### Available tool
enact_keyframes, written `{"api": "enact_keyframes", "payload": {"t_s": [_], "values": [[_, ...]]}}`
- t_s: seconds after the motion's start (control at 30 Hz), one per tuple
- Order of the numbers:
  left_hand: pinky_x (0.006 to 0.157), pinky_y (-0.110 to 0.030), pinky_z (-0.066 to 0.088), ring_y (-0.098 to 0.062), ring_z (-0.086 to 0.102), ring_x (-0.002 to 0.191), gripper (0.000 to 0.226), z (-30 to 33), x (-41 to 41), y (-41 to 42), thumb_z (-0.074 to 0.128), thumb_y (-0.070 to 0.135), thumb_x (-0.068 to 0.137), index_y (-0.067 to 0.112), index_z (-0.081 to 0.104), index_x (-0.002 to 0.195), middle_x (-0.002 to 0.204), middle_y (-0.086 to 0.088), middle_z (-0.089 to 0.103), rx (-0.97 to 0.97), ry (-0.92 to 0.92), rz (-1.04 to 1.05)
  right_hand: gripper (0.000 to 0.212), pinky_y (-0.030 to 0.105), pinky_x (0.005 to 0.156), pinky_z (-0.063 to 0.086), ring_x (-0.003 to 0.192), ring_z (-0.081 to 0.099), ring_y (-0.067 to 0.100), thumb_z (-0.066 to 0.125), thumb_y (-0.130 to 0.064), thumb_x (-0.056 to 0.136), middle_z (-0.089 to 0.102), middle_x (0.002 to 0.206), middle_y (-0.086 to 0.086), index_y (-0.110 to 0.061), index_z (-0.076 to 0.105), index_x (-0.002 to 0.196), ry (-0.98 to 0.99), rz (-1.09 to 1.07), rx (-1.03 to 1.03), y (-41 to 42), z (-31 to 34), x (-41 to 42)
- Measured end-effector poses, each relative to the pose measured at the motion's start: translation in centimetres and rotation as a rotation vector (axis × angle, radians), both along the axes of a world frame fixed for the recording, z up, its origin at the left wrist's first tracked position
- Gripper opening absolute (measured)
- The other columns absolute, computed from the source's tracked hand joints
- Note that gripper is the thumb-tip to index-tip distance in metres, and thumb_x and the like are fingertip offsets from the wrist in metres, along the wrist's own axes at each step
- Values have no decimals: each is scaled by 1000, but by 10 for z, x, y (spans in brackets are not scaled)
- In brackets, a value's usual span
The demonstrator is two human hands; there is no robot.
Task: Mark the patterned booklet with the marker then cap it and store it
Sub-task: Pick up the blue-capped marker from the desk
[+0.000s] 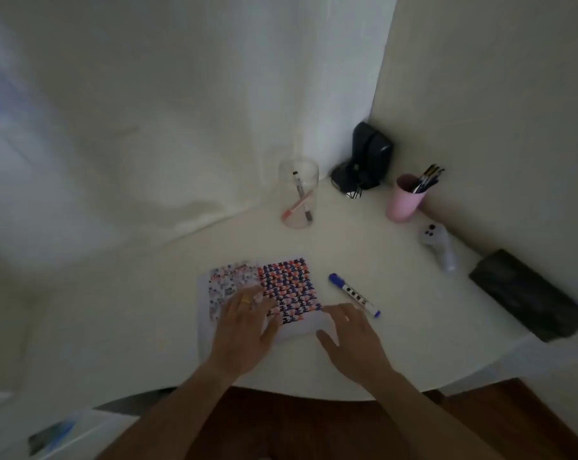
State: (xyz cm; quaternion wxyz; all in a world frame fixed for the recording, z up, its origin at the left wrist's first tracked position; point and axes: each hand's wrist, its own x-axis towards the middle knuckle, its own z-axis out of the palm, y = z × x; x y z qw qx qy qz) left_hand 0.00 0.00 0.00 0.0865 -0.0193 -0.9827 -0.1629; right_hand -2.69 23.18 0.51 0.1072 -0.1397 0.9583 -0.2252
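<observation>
The patterned booklet (274, 290) is held flat on the surface (364, 254) while the marker (354, 295) lies apart, not yet picked up.

The booklet is pressed down by the left hand (244, 330), whose fingers are spread and laid flat on its lower part, probably so that it does not slide when it is marked. The right hand (350, 336) is also spread and holds nothing; it rests on the surface just beside the booklet's right edge, with its fingertips close to the near end of the marker, so a reach for it seems prepared. The marker is seen with its blue cap on. For storing, a clear jar (299, 194) with pens and a pink cup (404, 202) stand farther back.
</observation>
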Motion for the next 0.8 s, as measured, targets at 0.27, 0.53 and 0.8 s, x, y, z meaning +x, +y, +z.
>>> {"api": "enact_keyframes", "payload": {"t_s": [0.27, 0.53, 0.8], "values": [[104, -49, 38, -32, 48, 128, 39, -61, -7, 3, 48, 45, 96, 21, 61, 123, 139, -12, 55, -118, 187, 48, 56, 40, 113, 39, 136, 43, 25, 35, -52, 96, 50, 149, 5, -26, 48, 144, 252, -18, 76, 2, -77, 1], [104, -48, 40, -29, 48, 128, 45, -75, -3, 6, 48, 55, 89, 26, 59, 122, 135, -8, 57, -94, 262, 78, 58, 39, 115, 34, 138, 39, 25, 28, -51, 96, 46, 151, 7, -25, 45, 145, 349, 1, 65, 0, -81, 6], [99, -48, 42, -28, 48, 124, 51, -81, 1, 6, 44, 60, 87, 25, 60, 121, 131, -5, 58, -113, 258, 108, 46, 38, 112, 34, 133, 41, 25, 41, -39, 100, 50, 144, 5, -20, 51, 140, 385, -12, 39, 1, -79, 17]]}}
